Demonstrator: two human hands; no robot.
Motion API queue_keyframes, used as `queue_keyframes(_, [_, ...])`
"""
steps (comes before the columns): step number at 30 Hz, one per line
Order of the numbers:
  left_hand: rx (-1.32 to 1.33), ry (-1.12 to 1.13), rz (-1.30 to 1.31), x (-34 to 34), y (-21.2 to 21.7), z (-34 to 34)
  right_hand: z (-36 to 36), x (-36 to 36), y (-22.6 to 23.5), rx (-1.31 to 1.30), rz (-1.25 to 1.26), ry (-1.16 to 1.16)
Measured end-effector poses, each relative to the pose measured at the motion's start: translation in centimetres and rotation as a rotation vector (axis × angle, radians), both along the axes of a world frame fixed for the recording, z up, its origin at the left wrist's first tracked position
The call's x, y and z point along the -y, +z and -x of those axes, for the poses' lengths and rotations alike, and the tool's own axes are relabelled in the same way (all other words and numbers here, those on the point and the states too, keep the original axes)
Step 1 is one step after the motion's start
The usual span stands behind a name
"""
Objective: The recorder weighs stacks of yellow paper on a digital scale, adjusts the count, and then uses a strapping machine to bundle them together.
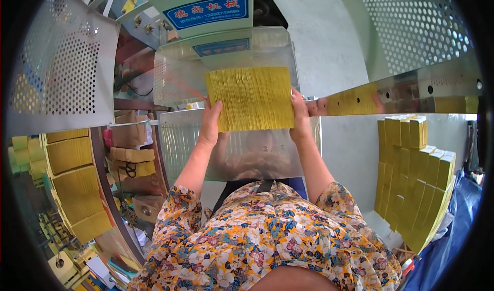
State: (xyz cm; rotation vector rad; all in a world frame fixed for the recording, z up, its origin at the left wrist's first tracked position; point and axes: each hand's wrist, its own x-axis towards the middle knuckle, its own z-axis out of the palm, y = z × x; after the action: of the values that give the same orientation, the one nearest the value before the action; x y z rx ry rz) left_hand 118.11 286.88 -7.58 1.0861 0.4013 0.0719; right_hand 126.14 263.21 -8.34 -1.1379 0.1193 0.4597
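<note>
Between my two hands is a thick stack of yellow paper sheets [249, 99], its ridged edges facing up. My left hand [211, 118] presses on the stack's left end, with the thumb showing at the side. On the right end, my right hand [300, 115] grips in the same way. Both hands' other fingers are mostly hidden by the stack. Beneath it lies a shiny metal plate [185, 159] that reflects my arms, and just beyond is a metal tray [177, 59] of the machine.
Perforated metal guards [72, 69] flank the machine on both sides, with a polished bar [406, 98] at right. Bundled yellow paper stacks [411, 177] stand on the floor at right. At left, a shelf holds more yellow stacks [77, 185] and scissors [131, 170].
</note>
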Motion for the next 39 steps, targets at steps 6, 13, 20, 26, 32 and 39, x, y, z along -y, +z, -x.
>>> queue_keyframes(6, [0.023, 0.010, -0.082, 0.9, -0.5, -0.2, -0.1, 0.8, -0.4, -0.031, -0.023, -0.036])
queue_keyframes(13, [0.030, -0.058, -0.132, 1.8, -0.3, -1.0, -0.4, 1.4, -0.9, -0.089, -0.057, -0.068])
queue_keyframes(20, [0.069, -0.069, -0.086, 2.2, -1.3, -1.8, -0.6, 1.5, -2.6, -0.063, -0.011, -0.072])
queue_keyframes(26, [0.042, -0.027, -0.051, 2.6, 0.5, -2.1, -0.6, 1.0, -3.1, -0.106, -0.034, -0.109])
queue_keyframes(32, [0.026, 0.006, -0.115, 0.6, -0.8, -0.4, 0.5, -0.4, -3.9, 0.027, 0.038, -0.198])
queue_keyframes(39, [-0.014, 0.198, -0.718, 1.5, -0.9, 10.0, 6.1, -0.3, -1.8, -0.018, 0.002, 0.066])
